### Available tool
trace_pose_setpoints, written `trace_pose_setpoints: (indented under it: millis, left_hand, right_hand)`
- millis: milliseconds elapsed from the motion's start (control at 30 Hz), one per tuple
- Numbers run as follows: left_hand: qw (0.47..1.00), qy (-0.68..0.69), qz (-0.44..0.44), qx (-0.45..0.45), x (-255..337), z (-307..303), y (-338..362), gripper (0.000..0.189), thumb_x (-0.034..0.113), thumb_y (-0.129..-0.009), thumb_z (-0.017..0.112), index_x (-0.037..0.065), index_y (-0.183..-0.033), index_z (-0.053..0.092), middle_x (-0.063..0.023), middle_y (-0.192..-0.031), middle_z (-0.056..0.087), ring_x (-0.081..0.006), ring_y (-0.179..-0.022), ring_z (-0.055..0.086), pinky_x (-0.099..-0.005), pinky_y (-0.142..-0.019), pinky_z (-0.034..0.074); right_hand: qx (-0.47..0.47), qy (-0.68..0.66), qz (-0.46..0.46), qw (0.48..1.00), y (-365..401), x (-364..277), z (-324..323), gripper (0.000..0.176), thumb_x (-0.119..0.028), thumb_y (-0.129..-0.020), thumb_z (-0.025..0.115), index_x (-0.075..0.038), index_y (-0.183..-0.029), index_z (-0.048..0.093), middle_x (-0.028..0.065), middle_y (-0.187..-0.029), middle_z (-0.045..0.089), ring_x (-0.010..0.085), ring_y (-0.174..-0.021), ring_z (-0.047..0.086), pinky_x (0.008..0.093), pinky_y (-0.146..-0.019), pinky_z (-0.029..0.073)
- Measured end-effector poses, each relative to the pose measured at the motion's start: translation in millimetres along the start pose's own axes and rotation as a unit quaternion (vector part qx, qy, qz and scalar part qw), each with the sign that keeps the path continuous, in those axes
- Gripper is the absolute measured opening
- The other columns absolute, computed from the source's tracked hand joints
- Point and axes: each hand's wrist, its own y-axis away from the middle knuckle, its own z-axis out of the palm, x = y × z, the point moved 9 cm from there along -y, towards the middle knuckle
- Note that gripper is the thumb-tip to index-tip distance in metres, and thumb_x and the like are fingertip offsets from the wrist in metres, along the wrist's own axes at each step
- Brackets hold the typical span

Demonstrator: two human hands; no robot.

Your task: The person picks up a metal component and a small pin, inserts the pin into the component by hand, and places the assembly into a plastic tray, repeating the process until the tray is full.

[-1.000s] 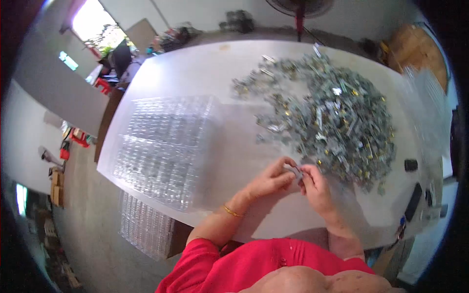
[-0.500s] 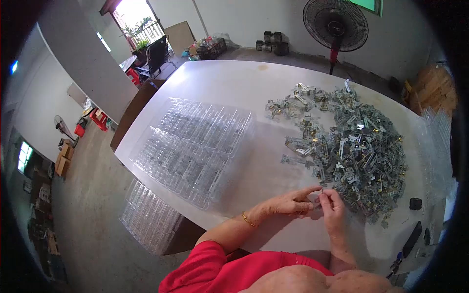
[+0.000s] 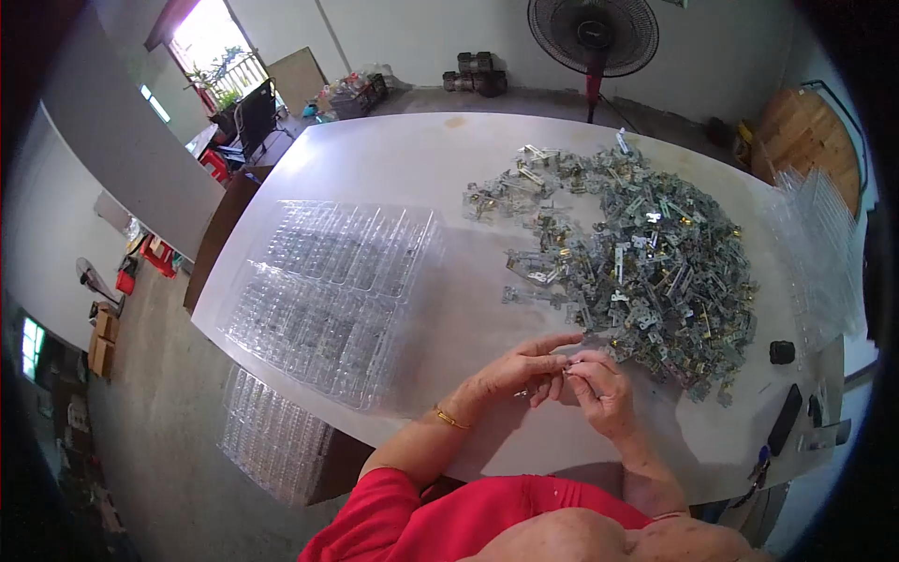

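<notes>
My left hand [image 3: 532,369] and my right hand [image 3: 604,393] meet above the near edge of the white table. The fingers of my left hand are curled, with the index finger stretched out. A shiny end of a small metal part [image 3: 522,393] sticks out beneath them. My right thumb and fingers are pinched together against the left fingertips. Whatever lies in that pinch is too small and covered to make out. Just beyond both hands spreads a large heap of stamped metal parts [image 3: 646,253], grey with some brass-coloured bits.
Stacked clear plastic trays [image 3: 328,300] with compartments holding parts stand on the table's left. More trays [image 3: 272,436] sit lower, beside the table. At the right are clear plastic sheets or trays [image 3: 815,253], a small black object [image 3: 782,352] and pliers [image 3: 757,468]. A fan [image 3: 594,36] stands behind.
The view has shifted to the right. My hands have drawn closer together, and my left fingers have curled. A metal end now shows beneath the left hand.
</notes>
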Motion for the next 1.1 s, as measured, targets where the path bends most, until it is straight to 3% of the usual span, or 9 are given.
trace_pose_setpoints:
  millis: [200, 300, 400, 600, 633, 700, 767, 900, 1100]
  left_hand:
    - [0.993, 0.109, 0.021, -0.030, 8, 2, 1, 0.069, 0.047, -0.106, 0.050, -0.005, -0.150, 0.042, -0.0131, -0.074, 0.068, -0.0219, -0.064, 0.067, -0.0328, -0.058, 0.053]
    - [0.985, 0.147, 0.088, 0.024, -2, -25, -8, 0.059, 0.038, -0.105, 0.056, 0.002, -0.151, 0.046, -0.0169, -0.118, 0.070, -0.0219, -0.089, 0.071, -0.0355, -0.077, 0.057]
    - [0.977, -0.005, 0.210, 0.049, 21, -22, -3, 0.053, 0.028, -0.104, 0.060, 0.004, -0.150, 0.048, -0.0128, -0.137, 0.062, -0.0207, -0.118, 0.062, -0.0373, -0.095, 0.053]
    - [0.976, -0.024, 0.211, 0.045, 16, -17, -7, 0.048, 0.027, -0.106, 0.057, 0.001, -0.145, 0.052, -0.0186, -0.140, 0.058, -0.0276, -0.129, 0.057, -0.0461, -0.110, 0.045]
    - [0.976, -0.021, 0.211, 0.053, 15, -20, -7, 0.044, 0.027, -0.106, 0.056, 0.001, -0.141, 0.054, -0.0183, -0.137, 0.060, -0.0273, -0.127, 0.058, -0.0454, -0.109, 0.045]
    - [0.974, -0.015, 0.214, 0.071, 13, -28, -7, 0.037, 0.028, -0.107, 0.055, 0.000, -0.131, 0.060, -0.0178, -0.131, 0.064, -0.0267, -0.124, 0.060, -0.0441, -0.108, 0.046]
    - [0.976, -0.003, 0.207, 0.071, 11, -31, -8, 0.030, 0.026, -0.107, 0.056, 0.001, -0.122, 0.063, -0.0137, -0.117, 0.069, -0.0234, -0.111, 0.065, -0.0389, -0.100, 0.050]
    - [0.991, 0.049, 0.113, 0.053, -2, -23, -7, 0.027, 0.028, -0.107, 0.057, 0.002, -0.111, 0.064, -0.0086, -0.092, 0.068, -0.0192, -0.087, 0.068, -0.0342, -0.081, 0.053]
    - [0.996, 0.026, 0.065, 0.056, -8, -17, -9, 0.029, 0.030, -0.106, 0.058, 0.002, -0.109, 0.065, -0.0036, -0.079, 0.060, -0.0126, -0.071, 0.058, -0.0293, -0.059, 0.048]
  right_hand:
    - [0.050, -0.159, 0.118, 0.979, 13, 34, -4, 0.009, -0.005, -0.097, 0.067, -0.003, -0.105, 0.068, 0.0097, -0.107, 0.069, 0.0213, -0.092, 0.067, 0.0323, -0.080, 0.054]
    - [0.124, -0.314, 0.222, 0.915, 19, 60, -8, 0.011, -0.008, -0.102, 0.062, -0.001, -0.109, 0.067, 0.0070, -0.107, 0.069, 0.0163, -0.091, 0.066, 0.0300, -0.083, 0.053]
    - [0.170, -0.406, 0.299, 0.847, 30, 79, -2, 0.016, -0.014, -0.104, 0.060, -0.002, -0.113, 0.068, 0.0057, -0.104, 0.069, 0.0141, -0.091, 0.066, 0.0289, -0.084, 0.052]
    - [0.128, -0.434, 0.353, 0.819, 37, 83, 17, 0.018, -0.015, -0.103, 0.063, -0.003, -0.116, 0.068, 0.0034, -0.098, 0.070, 0.0124, -0.088, 0.066, 0.0266, -0.083, 0.051]
    - [0.118, -0.420, 0.367, 0.822, 38, 84, 18, 0.017, -0.014, -0.103, 0.063, -0.003, -0.116, 0.067, 0.0025, -0.097, 0.070, 0.0118, -0.087, 0.065, 0.0260, -0.083, 0.051]
    - [0.126, -0.284, 0.257, 0.915, 28, 75, 6, 0.015, -0.012, -0.103, 0.064, -0.002, -0.114, 0.067, 0.0011, -0.092, 0.069, 0.0092, -0.083, 0.063, 0.0251, -0.079, 0.050]
    - [0.122, -0.186, 0.190, 0.956, 23, 65, 2, 0.013, -0.010, -0.102, 0.064, -0.002, -0.111, 0.067, 0.0001, -0.087, 0.067, 0.0072, -0.079, 0.060, 0.0245, -0.074, 0.049]
    - [0.091, -0.162, 0.219, 0.958, 21, 50, 2, 0.009, -0.009, -0.101, 0.065, -0.002, -0.107, 0.066, 0.0003, -0.078, 0.062, 0.0054, -0.071, 0.055, 0.0248, -0.063, 0.046]
    - [0.073, -0.116, 0.224, 0.965, 20, 45, 0, 0.008, -0.009, -0.101, 0.065, -0.003, -0.106, 0.065, 0.0012, -0.073, 0.059, 0.0044, -0.067, 0.051, 0.0254, -0.057, 0.044]
